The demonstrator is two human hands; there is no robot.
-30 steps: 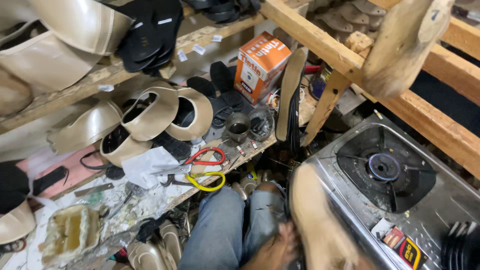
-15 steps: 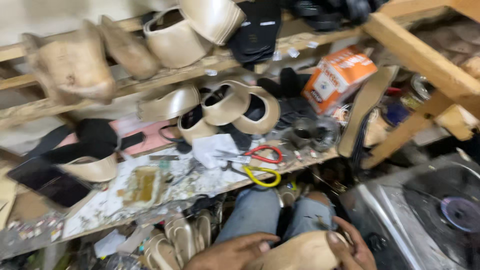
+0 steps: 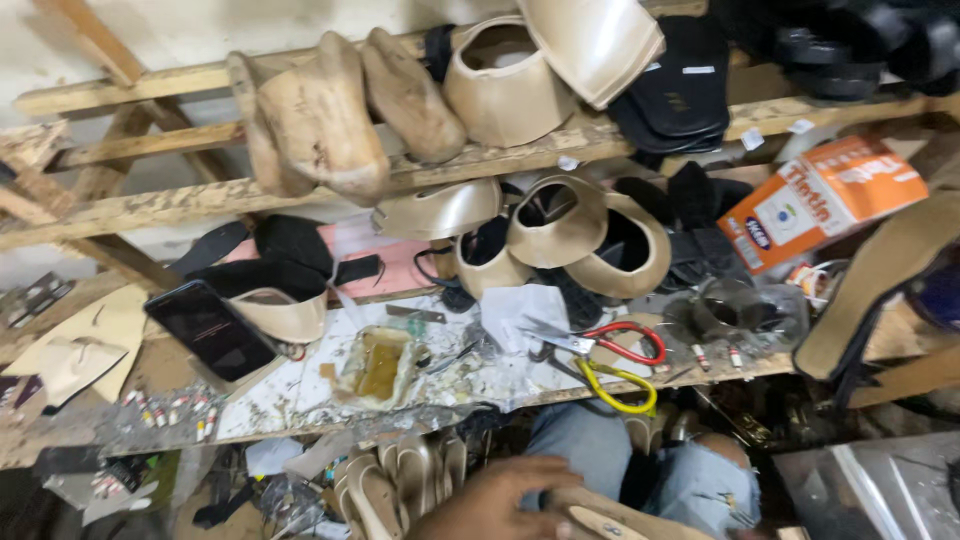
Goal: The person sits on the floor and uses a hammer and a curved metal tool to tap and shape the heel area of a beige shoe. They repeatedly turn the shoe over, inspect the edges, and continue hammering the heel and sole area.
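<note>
My left hand (image 3: 497, 497) is at the bottom edge of the head view, above my jeans-clad knees (image 3: 693, 478). Its fingers lie over a beige shoe sole (image 3: 612, 518) held in my lap, and most of that sole is cut off by the frame. My right hand is out of view. Just beyond the hand runs the front edge of a glue-stained workbench (image 3: 290, 400). On the bench lie red-handled scissors (image 3: 622, 341) and yellow-handled scissors (image 3: 618, 386).
On the bench are a yellow glue pot (image 3: 380, 365), a dark phone (image 3: 210, 328), beige shoe uppers (image 3: 560, 222) and an orange box (image 3: 812, 200). Wooden lasts (image 3: 320, 120) sit on the shelf above. Soles (image 3: 400, 482) are stacked under the bench, with a metal surface (image 3: 870, 490) at bottom right.
The view has swung left and up, so the stove has slid out and the shelf has come in. My right hand has dropped out of frame, while the left stays on the beige sole.
</note>
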